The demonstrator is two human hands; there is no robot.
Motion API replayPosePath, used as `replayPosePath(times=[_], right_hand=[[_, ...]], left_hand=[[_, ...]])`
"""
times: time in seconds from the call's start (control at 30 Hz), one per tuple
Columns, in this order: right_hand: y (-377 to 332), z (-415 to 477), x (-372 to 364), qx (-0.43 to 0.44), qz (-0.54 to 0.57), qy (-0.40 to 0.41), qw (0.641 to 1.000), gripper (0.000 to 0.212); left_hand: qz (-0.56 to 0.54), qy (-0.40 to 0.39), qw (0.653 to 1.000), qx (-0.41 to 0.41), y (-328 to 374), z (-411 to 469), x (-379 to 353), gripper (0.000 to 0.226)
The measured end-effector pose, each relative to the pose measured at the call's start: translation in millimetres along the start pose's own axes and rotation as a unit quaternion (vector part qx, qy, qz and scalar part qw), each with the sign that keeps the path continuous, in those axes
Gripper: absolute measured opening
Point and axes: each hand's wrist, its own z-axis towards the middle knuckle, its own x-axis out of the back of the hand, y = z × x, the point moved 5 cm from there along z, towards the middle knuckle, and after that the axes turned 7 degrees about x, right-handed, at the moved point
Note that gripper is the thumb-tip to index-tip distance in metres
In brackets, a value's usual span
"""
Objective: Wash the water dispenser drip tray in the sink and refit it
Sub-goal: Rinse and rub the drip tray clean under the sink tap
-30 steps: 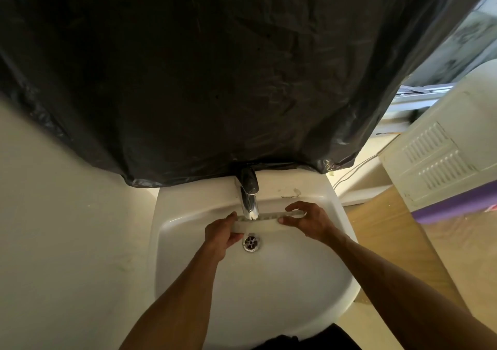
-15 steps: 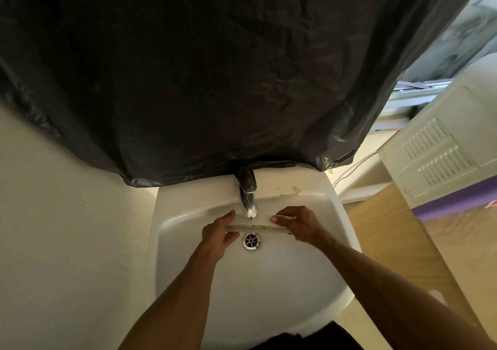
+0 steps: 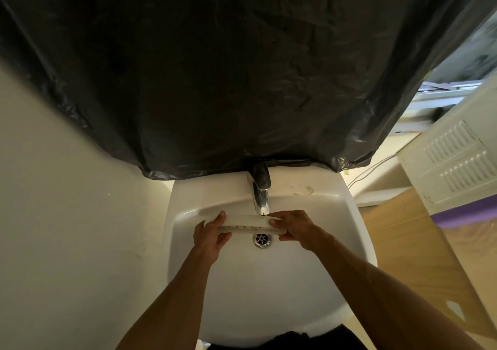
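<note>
The drip tray (image 3: 248,224) hangs level inside the sink (image 3: 357,231), held at its two ends: the left hand (image 3: 211,235) pinches the left end, thumb on the near edge and fingers wrapped over the far side, while the right hand (image 3: 297,228) clamps the right end in the same manner. Between the two grips the middle of the tray sits directly beneath the spout of the tap (image 3: 261,196) and just above the drain (image 3: 261,239), most likely so that water strikes the centre, runs along the length and drops straight into the waste, and so that neither hand blocks the part being rinsed. Whether water is flowing cannot be told from this view. Holding both ends also lets the piece be tilted or rolled about its long axis, which would suit rinsing each face in turn. The tray itself is a long, narrow, pale plastic strip, off-white and close in tone to the basin, with a row of small dark spots or holes along the near side between the grips; whether these are drain slots or grime is unclear. A black plastic sheet (image 3: 228,67) hangs above the tap.
</note>
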Motion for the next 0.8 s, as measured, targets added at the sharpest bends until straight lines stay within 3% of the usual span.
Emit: replayPosePath(times=[0.13,0.3,0.47,0.6,0.8], right_hand=[[-1,1,-3,0.002,-0.001,0.003,1.0,0.006],[-10,2,-11,0.012,-0.031,-0.009,0.999,0.006],[-13,0,-11,0.06,-0.124,-0.037,0.99,0.016],[-15,-6,-2,0.134,-0.236,-0.035,0.962,0.032],[-23,-21,-2,0.221,-0.345,-0.067,0.91,0.032]], left_hand=[[-0.007,0.019,1.0,-0.016,4,-2,-2,0.076],[-0.001,0.047,0.999,-0.011,5,0,7,0.071],[0.001,0.015,1.0,0.022,2,6,6,0.042],[-0.007,0.005,0.999,0.04,-2,9,-1,0.038],[-0.023,-0.013,0.997,0.068,-7,18,-12,0.031]])
